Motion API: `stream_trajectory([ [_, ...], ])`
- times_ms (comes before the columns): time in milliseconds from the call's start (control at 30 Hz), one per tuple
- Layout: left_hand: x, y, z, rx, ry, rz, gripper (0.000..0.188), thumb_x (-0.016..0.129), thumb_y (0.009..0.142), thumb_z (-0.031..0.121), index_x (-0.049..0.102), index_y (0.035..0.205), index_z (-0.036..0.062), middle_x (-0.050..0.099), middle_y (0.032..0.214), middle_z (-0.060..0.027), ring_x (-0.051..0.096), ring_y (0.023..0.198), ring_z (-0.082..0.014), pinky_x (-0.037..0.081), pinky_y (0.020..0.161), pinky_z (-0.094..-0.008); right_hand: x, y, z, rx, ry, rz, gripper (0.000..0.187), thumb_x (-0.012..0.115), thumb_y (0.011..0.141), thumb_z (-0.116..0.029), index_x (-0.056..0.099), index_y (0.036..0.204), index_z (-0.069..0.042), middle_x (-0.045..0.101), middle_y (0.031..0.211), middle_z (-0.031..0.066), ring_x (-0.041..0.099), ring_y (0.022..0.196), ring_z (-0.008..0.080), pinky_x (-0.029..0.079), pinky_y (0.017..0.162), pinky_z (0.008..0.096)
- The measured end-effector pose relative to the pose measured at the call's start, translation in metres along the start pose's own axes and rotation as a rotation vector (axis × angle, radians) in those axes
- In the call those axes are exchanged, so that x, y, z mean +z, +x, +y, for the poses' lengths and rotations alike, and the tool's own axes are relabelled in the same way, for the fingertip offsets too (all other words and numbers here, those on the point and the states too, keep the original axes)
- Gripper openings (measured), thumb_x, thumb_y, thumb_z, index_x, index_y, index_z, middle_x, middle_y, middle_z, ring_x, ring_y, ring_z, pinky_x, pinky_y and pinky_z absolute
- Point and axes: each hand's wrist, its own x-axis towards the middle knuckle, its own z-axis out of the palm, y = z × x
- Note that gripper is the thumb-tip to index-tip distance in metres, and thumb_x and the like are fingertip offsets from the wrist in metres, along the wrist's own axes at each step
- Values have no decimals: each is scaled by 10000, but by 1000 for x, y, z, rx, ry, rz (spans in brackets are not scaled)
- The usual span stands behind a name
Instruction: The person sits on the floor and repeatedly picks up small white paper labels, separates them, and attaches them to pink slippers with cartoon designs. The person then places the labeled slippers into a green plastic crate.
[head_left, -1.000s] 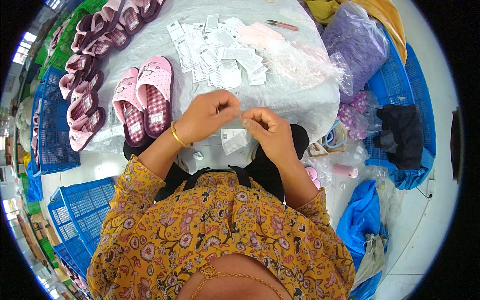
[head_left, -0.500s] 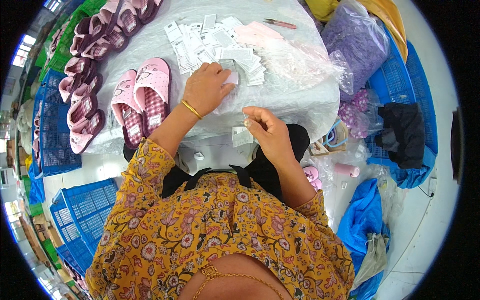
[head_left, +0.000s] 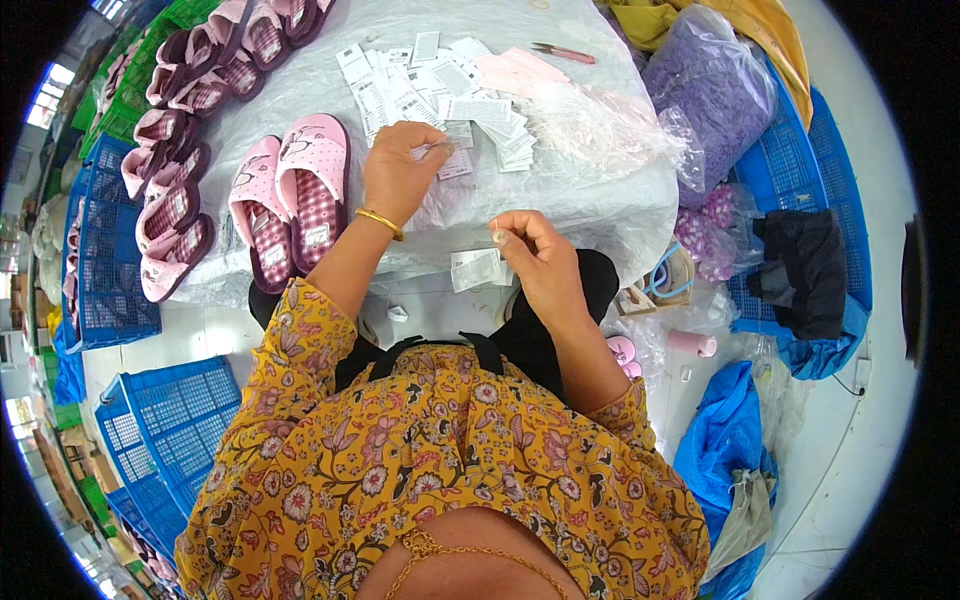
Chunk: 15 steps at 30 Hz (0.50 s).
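Note:
My right hand (head_left: 540, 265) is closed in a pinch in front of the table edge, and a printed white paper tag (head_left: 476, 269) hangs from its fingertips. Over the table, left of centre, my left hand (head_left: 400, 172) has its thumb and forefinger pressed together. Whatever sits in that pinch is too small to make out. Just beyond and beside those fingertips lies a loose pile of printed tags (head_left: 410, 95). Left of my left forearm stands a pair of pink dotted slippers (head_left: 312, 150) with checked insoles, side by side with toes pointing away.
More pink slippers (head_left: 165, 210) line the table's left side. Pink sheets (head_left: 520, 72), crumpled clear plastic and small red-handled snips (head_left: 563, 52) lie at the back right. Blue crates (head_left: 180, 410) flank the table, and a bag of purple fluffy material (head_left: 710, 95) stands at right.
My left hand has drawn slightly left and turned; the pale tag at its fingertips no longer shows there as before. The tag at my right hand has swung a little leftward.

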Motion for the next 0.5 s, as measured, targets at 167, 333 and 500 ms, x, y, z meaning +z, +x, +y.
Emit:
stream_trajectory([
  [167,-8,4,9,-318,-283,13,166,731,859,143,696,966,22,659,915,-18,571,860,-83,468,780,-235,2,2,-2,-32,52,5,162,634,942,-136,640,1040,-7,599,841,-28,496,748,45,424,674,211],
  [333,-11,2,13,-488,-526,-2,168,751,830,125,688,922,0,646,900,-14,553,800,-79,459,731,-228,7,13,-15,-5,124,31,182,647,933,-138,638,1045,5,590,836,-28,494,739,47,423,667,212],
  [500,-8,4,5,-490,-459,10,183,748,824,118,680,940,-7,643,857,-5,546,769,-74,452,711,-224,16,22,-19,-18,166,37,235,659,918,-136,618,1096,11,582,839,-21,484,731,41,415,658,206],
])
